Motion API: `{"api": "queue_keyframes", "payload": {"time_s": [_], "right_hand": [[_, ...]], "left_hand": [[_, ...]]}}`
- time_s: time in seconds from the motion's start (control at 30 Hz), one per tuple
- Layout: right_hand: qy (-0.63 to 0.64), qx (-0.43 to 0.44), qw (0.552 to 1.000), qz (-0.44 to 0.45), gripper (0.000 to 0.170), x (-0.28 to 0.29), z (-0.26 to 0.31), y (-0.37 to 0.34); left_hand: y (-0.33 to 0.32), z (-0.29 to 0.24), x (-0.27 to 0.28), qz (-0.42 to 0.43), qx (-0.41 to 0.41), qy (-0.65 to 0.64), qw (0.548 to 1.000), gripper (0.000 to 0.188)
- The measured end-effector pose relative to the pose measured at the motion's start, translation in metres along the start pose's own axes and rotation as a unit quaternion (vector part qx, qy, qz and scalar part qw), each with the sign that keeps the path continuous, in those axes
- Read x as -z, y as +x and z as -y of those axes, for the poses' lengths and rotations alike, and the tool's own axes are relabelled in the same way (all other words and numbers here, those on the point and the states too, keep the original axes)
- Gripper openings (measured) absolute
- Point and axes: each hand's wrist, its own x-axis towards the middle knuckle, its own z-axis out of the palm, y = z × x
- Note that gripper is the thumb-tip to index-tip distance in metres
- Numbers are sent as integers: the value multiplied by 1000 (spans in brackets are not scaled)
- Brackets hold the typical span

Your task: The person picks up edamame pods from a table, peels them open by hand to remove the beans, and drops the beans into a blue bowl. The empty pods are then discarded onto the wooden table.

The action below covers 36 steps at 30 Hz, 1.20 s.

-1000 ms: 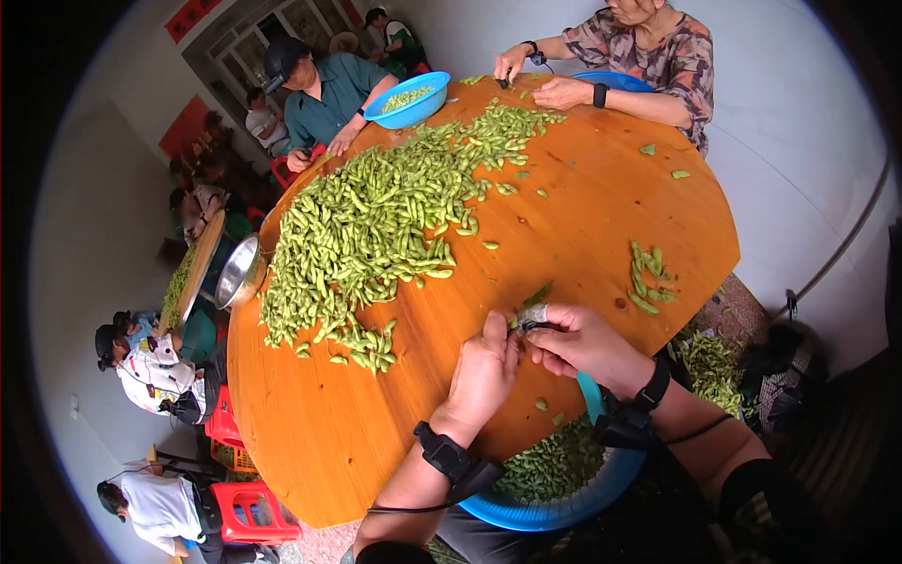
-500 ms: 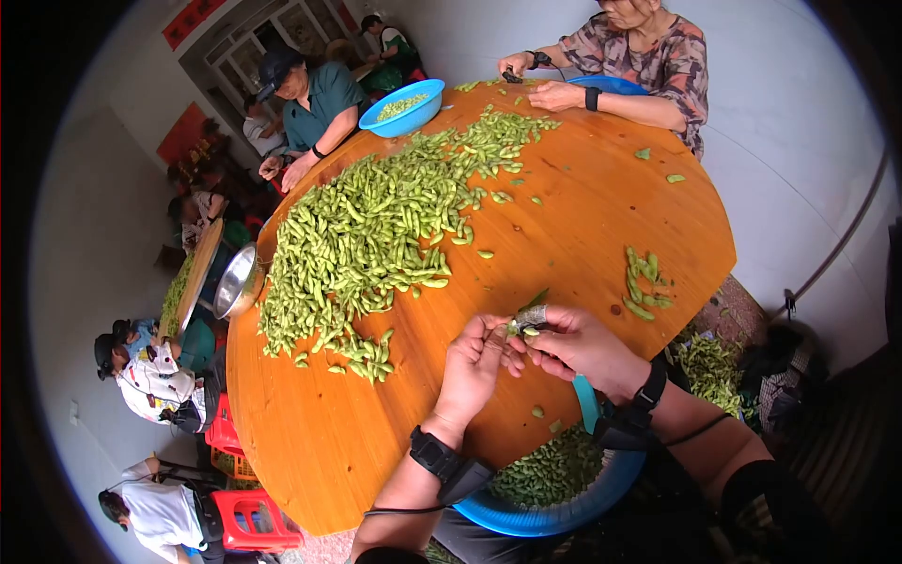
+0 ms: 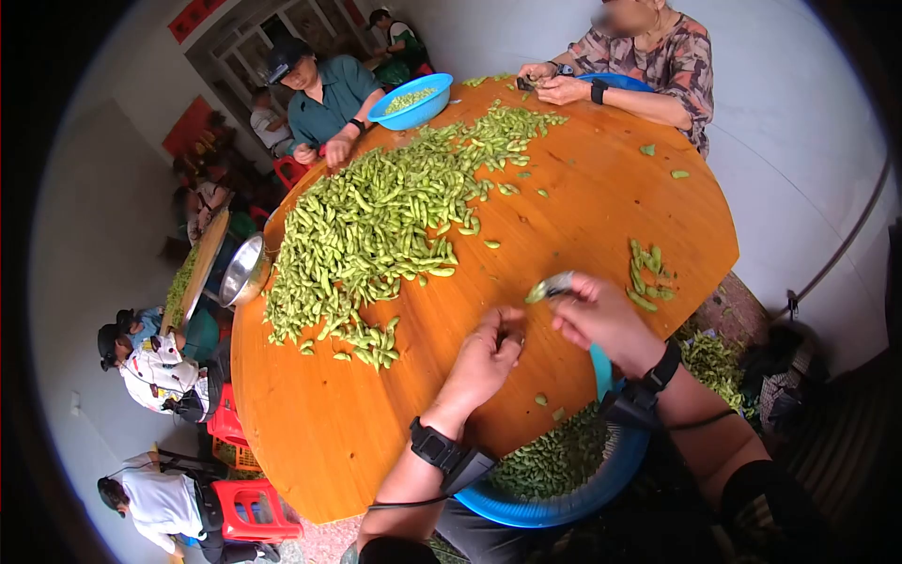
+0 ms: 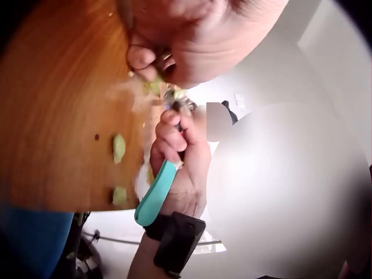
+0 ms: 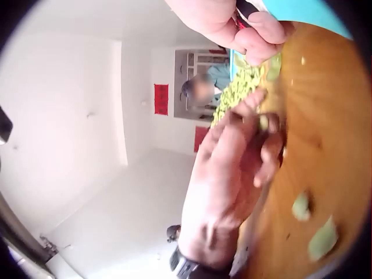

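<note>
My right hand [image 3: 601, 320] grips a tool with a teal handle [image 4: 156, 195]; its working end is mostly hidden by my fingers. A green soybean pod [image 3: 536, 292] is held at those fingertips, beside a silver-grey band. To the left, my left hand [image 3: 484, 357] is a short way apart from it above the wooden table [image 3: 470, 414]. Its fingers are bent, and a small pale green piece [image 5: 264, 122] shows between them in the right wrist view. Below both hands stands a blue basin [image 3: 536, 512] with many small green pieces inside.
A large heap of soybean pods [image 3: 366, 226] covers the table's far left. A few pods [image 3: 646, 273] lie at the right. Two people sit across, by a blue bowl [image 3: 413, 113] and a second one [image 3: 615, 83]. A metal bowl [image 3: 244, 268] is beyond the left edge.
My hands were together at one pod; now they are apart, the left lower and the right raised slightly with the pod at its fingertips. The people opposite have shifted their hands.
</note>
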Motion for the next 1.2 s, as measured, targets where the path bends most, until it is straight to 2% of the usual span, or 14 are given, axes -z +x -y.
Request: {"api": "queue_keyframes", "payload": {"time_s": [0.03, 0.13, 0.17, 0.23, 0.3, 0.37, 0.43, 0.57, 0.8, 0.83, 0.9, 1.0, 1.13, 1.2], "right_hand": [[21, 10, 1000, -18, 16, 14, -3, 8], [36, 25, 998, -40, 13, 50, -2, 15], [40, 20, 998, -48, 10, 57, -2, 14], [50, 19, 997, -47, 9, 58, 2, 15], [5, 24, 998, -49, 10, 56, 3, 11], [16, 20, 999, -48, 10, 55, 6, 10], [27, 30, 999, -34, 11, 58, 4, 9], [36, 37, 998, -21, 11, 63, 7, 6], [-14, 35, 998, 56, 12, 55, 7, 2], [-13, 32, 994, 99, 12, 50, 7, -1], [-34, 21, 994, 100, 12, 34, 7, -6], [-41, 18, 989, 139, 12, 17, 2, -6], [-41, 20, 989, 139, 11, 6, 7, -13], [-54, 6, 989, 135, 11, 5, 3, -15]], "left_hand": [[-4, -5, 4, 0, -2, 6, 1000, 22], [-17, -27, 7, 32, -80, 268, 960, 10], [-19, -36, 5, 30, -79, 272, 958, 10], [-22, -51, 3, 127, -50, 302, 944, 10], [-9, -58, 8, 124, -46, 301, 944, 13], [17, -49, 20, -94, -22, 383, 919, 17], [46, -27, 39, -229, -112, 505, 825, 19], [77, 20, 75, -239, -113, 564, 783, 18], [58, -4, 55, -188, -102, 452, 866, 12], [46, -10, 40, -182, -99, 391, 897, 11], [26, -12, 13, -138, 14, 150, 979, 17], [10, -15, -9, -73, 26, 23, 997, 28], [3, -24, -18, -36, -70, 126, 989, 41], [2, -31, -15, -24, -55, 149, 987, 43]]}}
